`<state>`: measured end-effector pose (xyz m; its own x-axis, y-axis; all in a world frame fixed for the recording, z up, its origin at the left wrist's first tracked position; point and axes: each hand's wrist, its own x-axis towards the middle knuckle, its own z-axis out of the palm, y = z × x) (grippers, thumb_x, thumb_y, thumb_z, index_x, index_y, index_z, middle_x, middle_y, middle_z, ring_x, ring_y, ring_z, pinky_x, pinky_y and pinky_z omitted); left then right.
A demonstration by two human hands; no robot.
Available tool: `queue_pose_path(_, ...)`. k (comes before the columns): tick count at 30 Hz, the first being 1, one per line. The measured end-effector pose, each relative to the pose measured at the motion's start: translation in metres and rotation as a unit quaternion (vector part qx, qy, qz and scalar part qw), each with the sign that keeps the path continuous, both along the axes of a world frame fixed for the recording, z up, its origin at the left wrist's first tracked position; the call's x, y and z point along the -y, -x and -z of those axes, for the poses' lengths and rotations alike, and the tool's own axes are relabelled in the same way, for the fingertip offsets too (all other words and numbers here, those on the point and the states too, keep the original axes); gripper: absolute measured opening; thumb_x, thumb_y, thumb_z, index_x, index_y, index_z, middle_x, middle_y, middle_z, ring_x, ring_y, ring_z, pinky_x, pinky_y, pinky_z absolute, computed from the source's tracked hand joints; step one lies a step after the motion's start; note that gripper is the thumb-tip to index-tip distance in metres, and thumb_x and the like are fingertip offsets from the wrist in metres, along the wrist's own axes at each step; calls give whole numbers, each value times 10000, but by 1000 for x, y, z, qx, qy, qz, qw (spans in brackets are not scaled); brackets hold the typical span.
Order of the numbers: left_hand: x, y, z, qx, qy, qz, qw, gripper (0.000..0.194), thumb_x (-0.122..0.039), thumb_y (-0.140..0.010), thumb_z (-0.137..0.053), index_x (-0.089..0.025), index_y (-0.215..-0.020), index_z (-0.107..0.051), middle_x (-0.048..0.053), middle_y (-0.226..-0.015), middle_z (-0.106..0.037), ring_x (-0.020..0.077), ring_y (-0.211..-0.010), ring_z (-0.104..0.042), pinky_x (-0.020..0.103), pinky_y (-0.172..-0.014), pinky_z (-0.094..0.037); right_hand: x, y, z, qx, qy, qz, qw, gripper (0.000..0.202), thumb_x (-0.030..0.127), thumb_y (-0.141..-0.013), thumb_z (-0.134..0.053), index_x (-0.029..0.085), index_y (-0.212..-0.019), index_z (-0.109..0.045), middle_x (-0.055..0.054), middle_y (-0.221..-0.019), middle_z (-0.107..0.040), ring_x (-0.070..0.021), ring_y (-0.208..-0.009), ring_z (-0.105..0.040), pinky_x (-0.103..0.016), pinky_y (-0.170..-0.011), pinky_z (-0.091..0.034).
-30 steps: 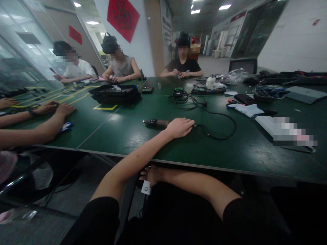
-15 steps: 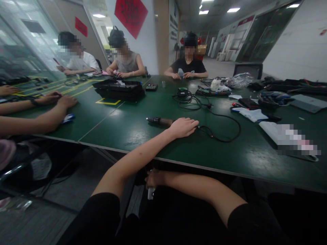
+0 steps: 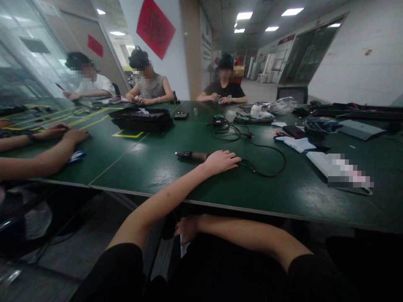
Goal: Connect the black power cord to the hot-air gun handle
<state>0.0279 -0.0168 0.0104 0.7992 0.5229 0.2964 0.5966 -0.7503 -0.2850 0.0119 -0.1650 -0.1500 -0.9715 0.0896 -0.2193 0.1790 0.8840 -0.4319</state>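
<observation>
On the green table (image 3: pixel 151 170), my left hand (image 3: pixel 222 162) lies palm down with its fingers stretched out. It rests over the rear end of an electric screwdriver (image 3: pixel 193 155), whose bit points left. A black cord (image 3: pixel 270 175) runs right from beyond my fingertips and curves back across the table. Below the table edge, near my lap, my right hand (image 3: pixel 188 227) is closed with bent fingers. A pale, whitish piece (image 3: pixel 184 248) shows just under it; its kind is too dark and covered to make out.
A black tray (image 3: pixel 141 119) stands at the back left. Coiled cables (image 3: pixel 225 126), a white-and-blue glove (image 3: pixel 297 144), a pale pouch-like item (image 3: pixel 317 163) and a grey tablet (image 3: pixel 362 129) lie to the right. A co-worker's forearms (image 3: pixel 47 157) rest at left; several people sit across.
The view has tilted up slightly, and the table scene sits a little lower and further left. My left hand stays on the screwdriver. The whitish piece under my right hand shows differently.
</observation>
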Motion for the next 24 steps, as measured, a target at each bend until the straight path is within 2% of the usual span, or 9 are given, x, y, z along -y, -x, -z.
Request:
queue_pose_path(2, -4, -2, 1, -13, -11, -5, 1000, 372, -420, -1102, -390, -283, -1413, -542, 74, -1163, -687, 207, -1011, -658, 307, -778, -461, -3, -20, -14, 16, 24, 16, 999, 190, 267, -831, -811, 338, -1005, -788, 32, -989, -765, -223, -914, -695, -287, -729, -488)
queue_pose_path(4, -11, -1, 0, -20, -16, -6, 1000, 367, -390, -1104, -390, -291, -1428, -533, 67, -1118, -690, 199, -972, -661, 295, -736, -447, -5, -50, -29, -35, 70, 37, 996, 209, 283, -927, -730, 310, -1131, -768, -3, -1111, -758, -207, -1004, -699, -297, -846, -515)
queue_pose_path(7, -25, 14, 0, -19, -8, -15, 1000, 368, -383, -1097, -422, -302, -1440, -526, 51, -1071, -695, 194, -948, -663, 280, -723, -437, -2, -112, -51, -107, 97, 123, 982, 259, 333, -1005, -644, 279, -1242, -732, -41, -1252, -727, -198, -1117, -688, -316, -1000, -506)
queue_pose_path(9, -36, 37, 0, -4, 1, -53, 999, 346, -353, -1087, -441, -289, -1406, -560, 58, -1070, -701, 194, -964, -664, 282, -767, -448, 4, -158, -63, -139, 91, 207, 964, 283, 358, -1047, -577, 310, -1297, -700, -29, -1340, -696, -203, -1199, -664, -347, -1071, -490)
queue_pose_path(11, -46, 70, 0, 8, 24, -99, 995, 323, -337, -1074, -451, -275, -1353, -603, 73, -1108, -705, 200, -1009, -661, 291, -832, -455, 13, -203, -73, -149, 73, 293, 942, 291, 359, -1080, -502, 343, -1304, -687, -5, -1325, -711, -206, -1208, -668, -380, -1087, -497)
queue_pose_path(15, -55, 147, 0, 19, 59, -208, 976, 390, -398, -1069, -382, -267, -1365, -601, 97, -1221, -693, 250, -1120, -631, 345, -953, -447, 35, -269, -78, -174, 15, 384, 907, 284, 373, -1082, -487, 354, -1263, -705, 9, -1298, -734, -219, -1223, -682, -418, -1108, -514)
queue_pose_path(19, -49, 205, 0, 42, 84, -355, 930, 452, -529, -1014, -407, -232, -1226, -672, 121, -1256, -678, 306, -1187, -589, 392, -1008, -418, 53, -291, -74, -192, -37, 393, 898, 298, 285, -1068, -487, 325, -1262, -709, -17, -1275, -748, -212, -1195, -708, -394, -1062, -562)
queue_pose_path(22, -44, 230, 1, 96, 53, -470, 876, 566, -652, -959, -445, -190, -1180, -685, 159, -1277, -669, 371, -1245, -534, 475, -1068, -373, 62, -286, -78, -201, -78, 349, 912, 312, 223, -1034, -513, 302, -1264, -707, -30, -1236, -765, -219, -1167, -725, -396, -1031, -581)
queue_pose_path(24, -40, 241, 2, 133, 44, -520, 842, 662, -736, -918, -473, -170, -1195, -675, 187, -1313, -650, 407, -1263, -508, 548, -1102, -334, 66, -280, -87, -212, -103, 326, 915, 316, 199, -1013, -526, 296, -1253, -707, -28, -1217, -774, -223, -1156, -732, -408, -1023, -584)
